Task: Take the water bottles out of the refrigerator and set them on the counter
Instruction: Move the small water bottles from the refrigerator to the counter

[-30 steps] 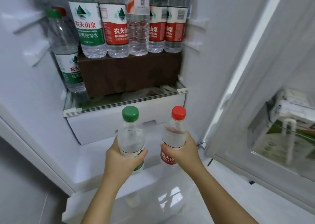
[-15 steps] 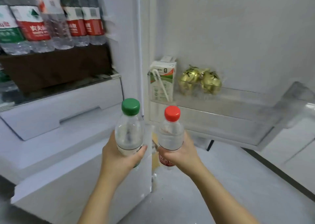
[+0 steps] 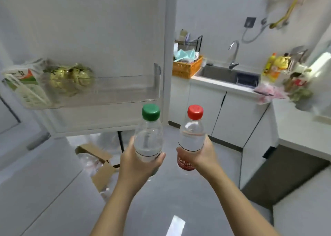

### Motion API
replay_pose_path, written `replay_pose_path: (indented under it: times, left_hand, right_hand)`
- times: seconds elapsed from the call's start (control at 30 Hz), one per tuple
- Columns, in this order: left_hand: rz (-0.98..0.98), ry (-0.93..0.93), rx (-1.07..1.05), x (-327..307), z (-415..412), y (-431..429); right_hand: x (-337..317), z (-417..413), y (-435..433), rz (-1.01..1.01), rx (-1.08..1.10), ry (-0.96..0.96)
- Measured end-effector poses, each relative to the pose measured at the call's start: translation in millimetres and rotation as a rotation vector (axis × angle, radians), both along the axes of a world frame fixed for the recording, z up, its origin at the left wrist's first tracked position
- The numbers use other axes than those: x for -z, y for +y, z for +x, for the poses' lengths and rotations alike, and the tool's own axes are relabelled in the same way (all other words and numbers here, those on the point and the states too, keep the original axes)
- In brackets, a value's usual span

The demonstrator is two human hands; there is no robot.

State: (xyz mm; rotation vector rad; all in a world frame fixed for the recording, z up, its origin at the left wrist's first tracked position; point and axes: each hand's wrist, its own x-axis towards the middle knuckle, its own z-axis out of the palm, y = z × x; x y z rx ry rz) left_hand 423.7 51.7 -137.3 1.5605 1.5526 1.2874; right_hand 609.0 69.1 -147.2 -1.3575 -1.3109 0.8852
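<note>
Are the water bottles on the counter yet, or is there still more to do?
Not yet. Done: two clear plastic water bottles are out, in front of the open white refrigerator door. In hand: the left hand grips the green-capped bottle, the right hand grips the red-capped bottle, both upright above the grey floor. Left: carry them to the white counter beside the steel sink and set them down.

Both bare forearms reach forward, side by side. The left hand [image 3: 137, 164] grips a green-capped clear plastic water bottle [image 3: 148, 139] upright; the right hand [image 3: 203, 155] grips a red-capped clear plastic water bottle [image 3: 192, 137] upright.
</note>
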Motion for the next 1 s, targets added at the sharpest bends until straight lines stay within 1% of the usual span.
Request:
replay_pose_path:
  times: [0.17, 0.27, 0.4, 0.5, 0.73, 1.0]
  left_hand:
    - [-0.053, -0.035, 0.138, -4.5, 51.6, 22.3]
    - [-0.080, -0.042, 0.204, -2.3, 76.1, 42.3]
    - [-0.128, -0.096, 0.320, -2.0, 108.8, 75.7]
    - [-0.120, -0.123, 0.404, -4.9, 134.0, 107.3]
    - [-0.125, -0.151, 0.533, -9.8, 187.9, 165.8]
    - [-0.150, -0.126, 0.625, -11.4, 245.3, 194.2]
  right_hand:
    - [3.2, 50.5, -3.3, -0.026, 0.175, 0.008]
    - [3.4, 73.7, 2.9, -0.034, 0.236, 0.014]
    - [1.0, 101.8, 19.7, -0.031, 0.298, 0.034]
    - [-1.1, 124.0, 38.4, -0.030, 0.336, 0.029]
    - [4.4, 174.3, 75.5, -0.001, 0.486, 0.064]
    - [10.9, 230.6, 89.3, 0.029, 0.583, 0.097]
